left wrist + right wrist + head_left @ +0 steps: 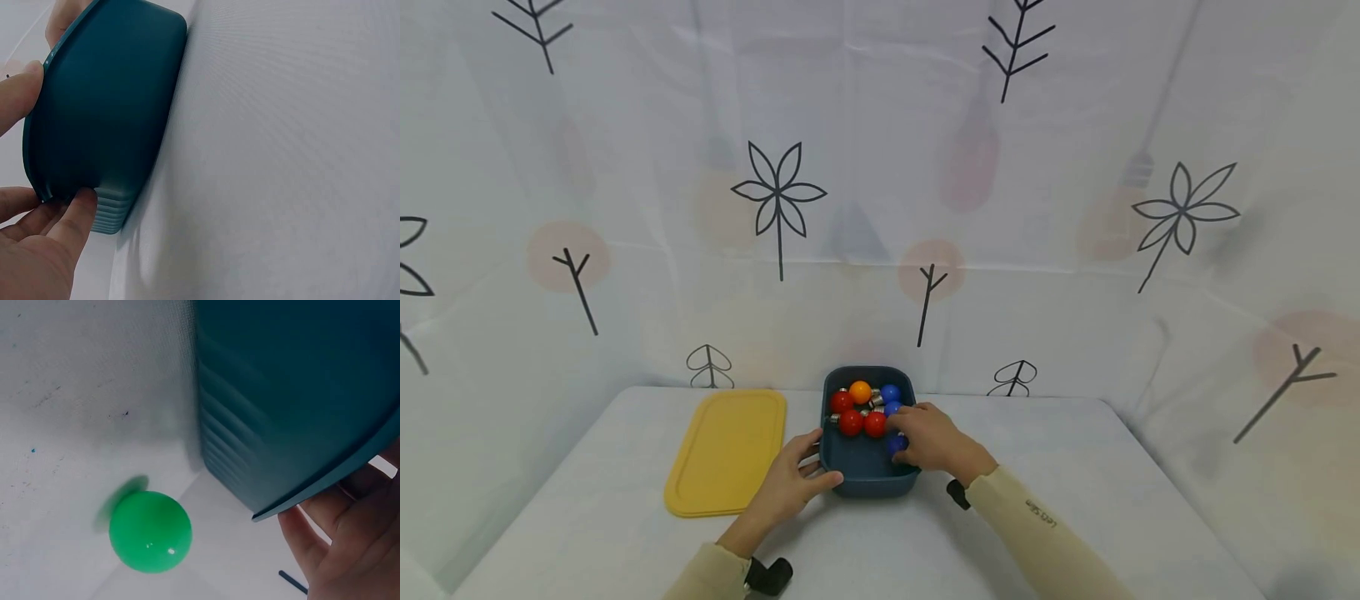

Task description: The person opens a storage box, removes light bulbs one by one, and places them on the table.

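A dark teal plastic bin (869, 486) holds several small round light bulbs with silver screw bases: red bulbs (851, 422), an orange bulb (861, 392) and blue bulbs (890, 393). My left hand (788, 483) grips the near left corner of the bin, with the thumb at the front rim and the fingers against the side wall, as the left wrist view shows. Over the right rim reaches my right hand (931, 437), its thumb and fingers around a blue bulb (897, 446) inside the bin. In the right wrist view the bin's wall hides those fingertips.
A green ball-shaped thing (150, 532) lies on the white table beside the bin's right side. To the left of the bin lies a yellow lid (727, 450). Behind the table hangs a white patterned cloth (865, 208).
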### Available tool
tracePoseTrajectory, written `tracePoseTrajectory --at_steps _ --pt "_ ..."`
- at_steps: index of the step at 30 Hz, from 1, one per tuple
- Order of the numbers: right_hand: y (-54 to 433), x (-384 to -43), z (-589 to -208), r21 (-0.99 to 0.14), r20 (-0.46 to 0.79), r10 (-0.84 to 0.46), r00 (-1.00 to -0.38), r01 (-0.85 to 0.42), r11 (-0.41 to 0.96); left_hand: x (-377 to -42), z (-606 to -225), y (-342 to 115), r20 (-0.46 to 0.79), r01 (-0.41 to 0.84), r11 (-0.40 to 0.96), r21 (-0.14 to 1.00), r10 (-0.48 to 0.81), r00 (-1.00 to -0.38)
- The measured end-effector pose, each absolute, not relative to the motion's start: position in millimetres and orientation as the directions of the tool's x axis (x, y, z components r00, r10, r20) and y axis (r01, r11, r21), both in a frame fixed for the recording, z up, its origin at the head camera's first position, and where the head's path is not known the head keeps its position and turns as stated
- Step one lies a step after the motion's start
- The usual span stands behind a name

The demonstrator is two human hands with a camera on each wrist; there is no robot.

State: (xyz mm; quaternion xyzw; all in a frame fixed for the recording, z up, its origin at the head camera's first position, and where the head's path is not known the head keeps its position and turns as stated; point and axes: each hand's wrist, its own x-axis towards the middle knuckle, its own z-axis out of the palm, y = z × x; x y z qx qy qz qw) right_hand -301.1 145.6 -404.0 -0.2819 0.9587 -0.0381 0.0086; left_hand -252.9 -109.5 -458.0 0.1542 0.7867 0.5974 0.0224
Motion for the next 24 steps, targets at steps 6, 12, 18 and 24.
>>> tracePoseTrajectory --at_steps 6,12,18,24 --pt "142.2 -302.9 -404.1 -0.048 -0.008 -0.535 -0.845 -0.534 0.844 -252.5 -458.8 -109.6 0.146 0.213 0.241 0.947 0.266 -0.953" --pt "136.8 -303.2 -404.2 -0.102 -0.008 -0.549 -0.836 -0.546 0.832 -252.4 -458.8 -109.7 0.145 0.21 0.236 0.949 0.264 -0.953" --pt "129.9 -301.7 -403.3 -0.224 -0.034 -0.548 -0.835 -0.528 0.819 -253.1 -459.4 -110.2 0.152 0.219 0.234 0.947 0.273 -0.95" --pt "122.8 -302.5 -405.1 -0.267 -0.037 -0.543 -0.839 -0.515 0.814 -253.1 -459.0 -110.4 0.156 0.224 0.236 0.946 0.275 -0.949"
